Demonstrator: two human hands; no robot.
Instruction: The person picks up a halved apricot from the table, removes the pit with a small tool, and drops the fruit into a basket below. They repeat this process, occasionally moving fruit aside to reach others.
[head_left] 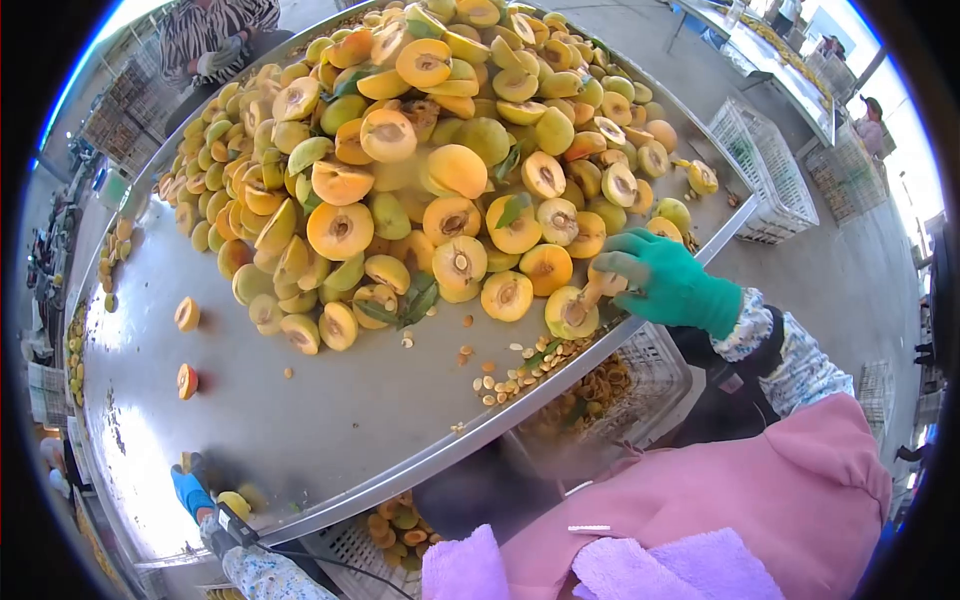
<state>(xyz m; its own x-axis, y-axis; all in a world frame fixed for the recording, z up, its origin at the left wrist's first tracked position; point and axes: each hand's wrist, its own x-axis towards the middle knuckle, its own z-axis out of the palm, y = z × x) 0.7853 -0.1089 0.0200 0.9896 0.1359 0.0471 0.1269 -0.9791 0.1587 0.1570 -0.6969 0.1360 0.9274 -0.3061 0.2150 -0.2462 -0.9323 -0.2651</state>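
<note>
A big heap of halved apricots (458,262) lies on the metal table (330,410), several with the stone cavity facing up. My right hand (668,278), in a green glove, is at the heap's near right edge. Its fingers are closed at an apricot half (568,313); a tan part, glove tip or bare finger, touches the fruit. At the table's near left corner is my left hand (192,487) in a blue glove. Its fingers look bent around something small and yellowish that I cannot make out. A yellow-green apricot (235,505) sits just beside it.
Loose kernels (530,372) lie along the table's raised front rim (480,438). Two apricot halves (187,380) rest apart on the left. Below the rim stand a white crate (650,385) and another crate with apricots (400,530). A person's gloved hand (218,60) shows across the table.
</note>
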